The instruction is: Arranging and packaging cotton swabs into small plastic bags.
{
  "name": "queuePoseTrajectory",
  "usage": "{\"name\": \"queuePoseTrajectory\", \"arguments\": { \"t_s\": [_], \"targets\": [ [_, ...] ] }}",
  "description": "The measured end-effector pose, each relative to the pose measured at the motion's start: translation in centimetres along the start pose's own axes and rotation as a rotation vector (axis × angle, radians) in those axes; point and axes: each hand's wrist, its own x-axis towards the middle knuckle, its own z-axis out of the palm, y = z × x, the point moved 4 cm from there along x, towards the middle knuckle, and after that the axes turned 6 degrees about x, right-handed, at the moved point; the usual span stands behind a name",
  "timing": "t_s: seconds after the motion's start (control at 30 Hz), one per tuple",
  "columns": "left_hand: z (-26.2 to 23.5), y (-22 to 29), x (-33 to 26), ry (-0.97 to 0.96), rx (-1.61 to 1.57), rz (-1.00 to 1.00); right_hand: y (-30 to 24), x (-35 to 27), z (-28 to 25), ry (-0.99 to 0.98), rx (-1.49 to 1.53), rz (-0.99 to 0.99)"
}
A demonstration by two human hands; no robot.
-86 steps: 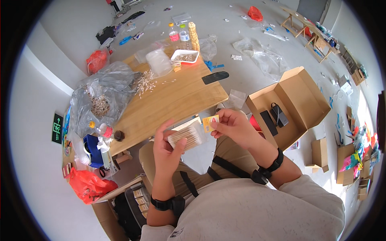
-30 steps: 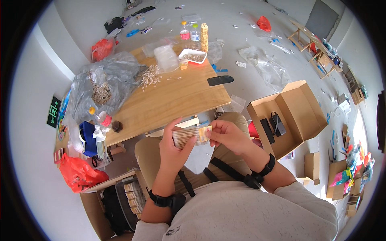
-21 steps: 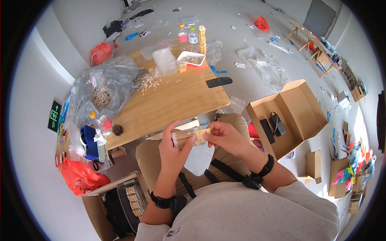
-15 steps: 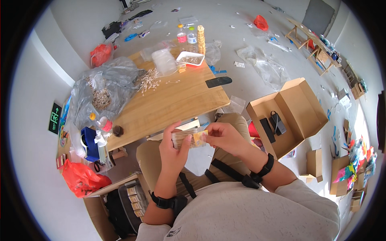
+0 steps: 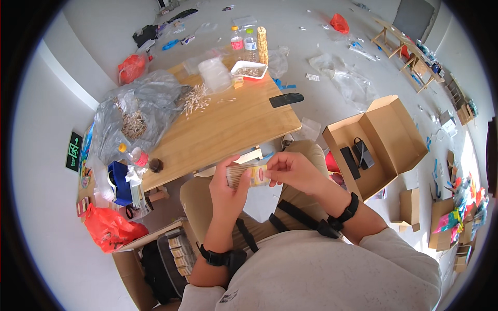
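My left hand [image 5: 228, 186] is closed round a clear pack of cotton swabs [image 5: 258, 176] with a yellow-and-white label, held above my lap. The thumb lies across its front, and rows of swab sticks show at its left end. My right hand [image 5: 295, 171] pinches the pack's right end between thumb and fingers. Just beyond both hands is the near edge of the wooden table [image 5: 233, 122]. Loose cotton swabs [image 5: 196, 99] lie heaped on it, beside a large grey plastic bag [image 5: 161, 101] holding more swabs.
A white tray [image 5: 246, 76] with swabs and two bottles [image 5: 237, 42] stand at the table's far end. A blue tape dispenser [image 5: 120, 184] sits at the left, above a red bag [image 5: 111, 230]. Open cardboard boxes [image 5: 397, 137] flank me; the lower-left one holds packs [image 5: 180, 254].
The pack's label now faces up more fully, with an oval mark showing. My right fingers have shifted slightly right along its end. The whole view has moved a little.
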Motion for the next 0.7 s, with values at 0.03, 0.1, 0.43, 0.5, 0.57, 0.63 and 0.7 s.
{"name": "queuePoseTrajectory", "arguments": {
  "t_s": [0.03, 0.1, 0.43, 0.5, 0.57, 0.63, 0.7],
  "targets": [
    [0.0, 0.0, 0.0, -0.001, 0.002, -0.004, -0.1, 0.0, 0.1, 0.001, -0.017, 0.012],
    [0.0, 0.0, 0.0, -0.009, 0.0, 0.002, 0.0, 0.1, 0.1, 0.002, -0.033, 0.026],
    [0.4, -0.3, -0.3, -0.048, -0.039, 0.012, 0.3, 0.3, -0.1, -0.042, -0.031, -0.005],
    [0.5, -1.3, -0.6, -0.096, -0.166, -0.06, 0.7, 0.5, -0.1, -0.054, -0.054, 0.019],
    [0.4, -1.2, -0.6, -0.126, -0.281, -0.078, 0.8, 0.6, -0.3, 0.056, -0.224, -0.095],
    [0.5, -1.3, -0.7, -0.151, -0.393, -0.099, 0.2, 0.5, 0.3, 0.051, -0.209, -0.129],
    [0.8, -1.4, -0.8, -0.152, -0.308, -0.086, 0.0, 0.5, 0.3, 0.048, -0.195, -0.164]
  ]
}}
